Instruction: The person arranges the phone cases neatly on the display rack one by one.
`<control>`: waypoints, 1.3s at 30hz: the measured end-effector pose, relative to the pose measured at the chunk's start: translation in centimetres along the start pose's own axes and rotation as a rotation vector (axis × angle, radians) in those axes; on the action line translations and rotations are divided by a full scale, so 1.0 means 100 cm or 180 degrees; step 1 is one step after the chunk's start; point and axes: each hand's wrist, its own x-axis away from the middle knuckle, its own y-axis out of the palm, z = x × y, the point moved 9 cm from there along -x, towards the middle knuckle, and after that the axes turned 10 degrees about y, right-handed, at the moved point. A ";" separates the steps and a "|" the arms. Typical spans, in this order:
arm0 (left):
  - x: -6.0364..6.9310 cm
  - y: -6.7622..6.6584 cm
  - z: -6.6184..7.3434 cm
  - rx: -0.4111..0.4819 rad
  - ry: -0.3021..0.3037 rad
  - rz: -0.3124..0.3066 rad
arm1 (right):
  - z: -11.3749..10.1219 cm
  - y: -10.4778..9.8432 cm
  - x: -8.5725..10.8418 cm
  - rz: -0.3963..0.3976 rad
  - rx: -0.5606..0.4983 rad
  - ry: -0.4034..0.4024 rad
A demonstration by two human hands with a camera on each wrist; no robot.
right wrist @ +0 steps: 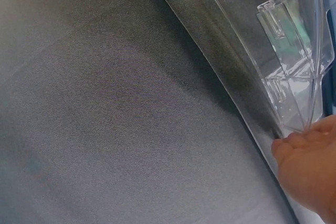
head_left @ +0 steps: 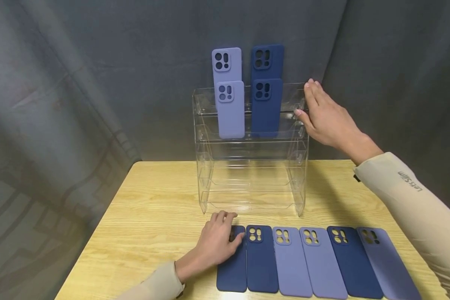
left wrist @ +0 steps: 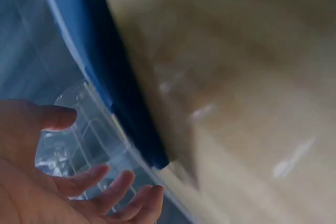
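Observation:
A clear acrylic display rack (head_left: pixel 251 141) with stepped tiers stands on the table. On its left side, two lilac phone cases (head_left: pixel 231 118) stand one in front of the other; two dark blue cases (head_left: pixel 266 116) stand likewise to their right. My right hand (head_left: pixel 328 118), fingers straight, touches the rack's upper right side, as the right wrist view also shows at the rack's edge. Over the top of the leftmost dark blue phone case (head_left: pixel 232 273) on the table is my left hand (head_left: pixel 217 239). Its fingers (left wrist: pixel 118 184) look loosely bent and spread in the left wrist view, pinching nothing.
Along the table's near side lies a row of phone cases, dark blue (head_left: pixel 261 266) and lilac (head_left: pixel 292 266), several in all. The wooden table (head_left: pixel 153 200) extends left of the rack. A grey curtain (head_left: pixel 135 83) hangs behind.

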 end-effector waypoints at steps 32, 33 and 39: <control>0.003 0.023 0.017 -0.0525 -0.0063 -0.0610 | 0.000 0.001 0.001 0.0020 -0.0025 -0.0012; 0.002 0.023 0.018 -0.0525 -0.0074 -0.0602 | 0.000 0.001 0.001 0.0021 -0.0021 -0.0009; 0.001 0.025 0.018 -0.0632 -0.0160 -0.0577 | -0.001 0.000 0.001 -0.0009 0.0001 0.0005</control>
